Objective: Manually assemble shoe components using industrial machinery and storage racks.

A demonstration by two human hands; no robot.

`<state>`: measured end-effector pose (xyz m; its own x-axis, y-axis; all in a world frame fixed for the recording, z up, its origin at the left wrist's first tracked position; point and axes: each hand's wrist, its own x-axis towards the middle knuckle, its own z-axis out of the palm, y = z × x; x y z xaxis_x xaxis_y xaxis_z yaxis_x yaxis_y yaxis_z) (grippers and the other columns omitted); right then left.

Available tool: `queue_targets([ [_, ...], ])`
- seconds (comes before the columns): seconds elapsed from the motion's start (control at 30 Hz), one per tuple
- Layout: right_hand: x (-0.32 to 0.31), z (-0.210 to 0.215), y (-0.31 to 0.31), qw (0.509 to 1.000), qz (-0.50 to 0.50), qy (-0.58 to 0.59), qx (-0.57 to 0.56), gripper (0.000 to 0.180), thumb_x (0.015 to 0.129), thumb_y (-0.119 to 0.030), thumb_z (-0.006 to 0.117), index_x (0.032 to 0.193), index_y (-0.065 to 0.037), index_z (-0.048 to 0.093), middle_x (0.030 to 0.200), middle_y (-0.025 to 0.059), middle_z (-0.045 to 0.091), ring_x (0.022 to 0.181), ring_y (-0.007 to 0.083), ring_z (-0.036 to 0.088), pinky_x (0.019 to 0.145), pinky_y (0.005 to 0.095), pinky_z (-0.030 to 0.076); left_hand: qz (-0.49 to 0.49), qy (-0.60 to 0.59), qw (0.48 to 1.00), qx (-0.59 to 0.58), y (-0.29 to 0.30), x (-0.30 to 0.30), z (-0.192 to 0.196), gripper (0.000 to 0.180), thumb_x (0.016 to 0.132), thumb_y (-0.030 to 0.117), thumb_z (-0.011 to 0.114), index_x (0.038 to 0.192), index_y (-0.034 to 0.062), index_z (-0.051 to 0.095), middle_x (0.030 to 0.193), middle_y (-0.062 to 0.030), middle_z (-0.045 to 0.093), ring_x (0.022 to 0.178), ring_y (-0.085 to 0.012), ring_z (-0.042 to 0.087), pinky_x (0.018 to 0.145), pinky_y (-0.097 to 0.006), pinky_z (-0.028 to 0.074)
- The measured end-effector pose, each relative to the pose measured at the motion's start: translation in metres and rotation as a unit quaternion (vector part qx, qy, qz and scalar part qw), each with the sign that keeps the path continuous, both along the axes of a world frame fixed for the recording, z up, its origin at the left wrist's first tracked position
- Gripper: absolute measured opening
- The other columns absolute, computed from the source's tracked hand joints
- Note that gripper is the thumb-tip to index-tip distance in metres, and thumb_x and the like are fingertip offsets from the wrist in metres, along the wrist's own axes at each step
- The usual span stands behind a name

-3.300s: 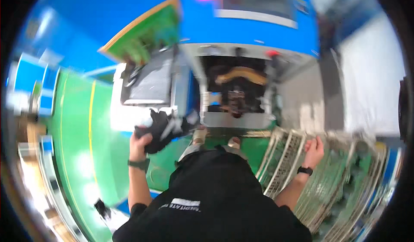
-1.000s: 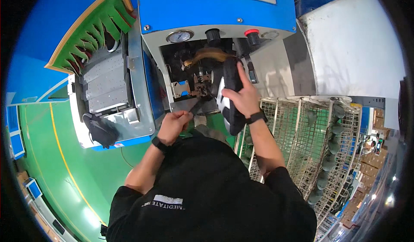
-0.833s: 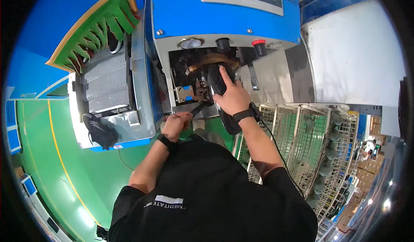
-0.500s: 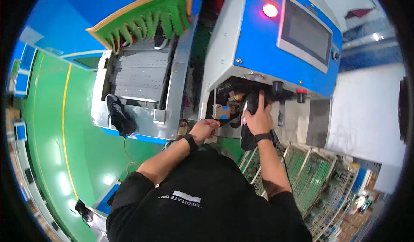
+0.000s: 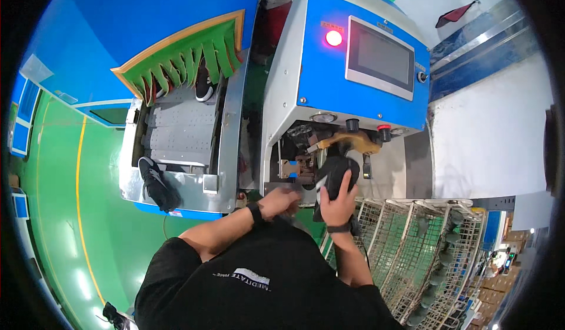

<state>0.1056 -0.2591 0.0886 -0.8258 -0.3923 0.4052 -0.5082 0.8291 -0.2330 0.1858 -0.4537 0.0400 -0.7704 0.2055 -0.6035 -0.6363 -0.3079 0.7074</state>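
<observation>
A black shoe (image 5: 337, 172) with a white mark on its side is gripped by my right hand (image 5: 338, 205), thumb and fingers spread around it. The shoe is below the front opening of a blue and white machine (image 5: 321, 30), just under a tan strap-like part (image 5: 353, 140). Left of it, my left hand (image 5: 279, 202) is closed beside the dark metal plate (image 5: 282, 186) at the machine's lower front. Whatever its fingers hold is blurred. Metal mechanism parts (image 5: 292, 168) show inside the opening.
On the left, a conveyor (image 5: 182, 136) runs under a green fringed curtain (image 5: 182, 68). One black shoe (image 5: 156, 186) lies on its near left corner; another (image 5: 203, 86) is at the curtain. A white wire rack (image 5: 406, 242) stands at right. The machine has a lit red lamp (image 5: 333, 38) and a screen (image 5: 380, 58).
My right hand has drawn the shoe down toward me, and the tan part above it now shows. The left hand stays near the plate. The whole view has shifted somewhat.
</observation>
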Motion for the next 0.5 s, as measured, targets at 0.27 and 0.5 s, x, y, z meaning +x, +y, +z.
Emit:
queue_targets([
  [0.27,0.105,0.049,0.077,0.92,-0.041,-0.382,-0.082,0.075,0.086,-0.031,0.079,0.15,-0.012,0.046,0.118,0.0254,0.063,0.102,0.0408,0.066,0.084,0.0471,0.055,-0.205,-0.137,0.907,0.342,0.021,-0.001,-0.004,0.067,0.1,0.063,0.049,0.113,-0.0007,0.065,0.09,-0.0182,0.075,0.064,-0.0194,0.071,0.052,-0.027,0.056],
  [0.5,0.028,0.01,0.066,0.595,-0.148,-0.631,-0.475,0.053,0.096,-0.019,0.069,0.142,-0.004,0.048,0.121,0.0131,0.067,0.108,0.0215,0.067,0.089,0.035,0.055,-0.201,-0.08,0.963,0.16,0.02,0.031,-0.038,0.031,0.098,0.036,0.063,0.099,0.0061,0.068,0.094,-0.0044,0.071,0.077,-0.0112,0.066,0.068,-0.024,0.055],
])
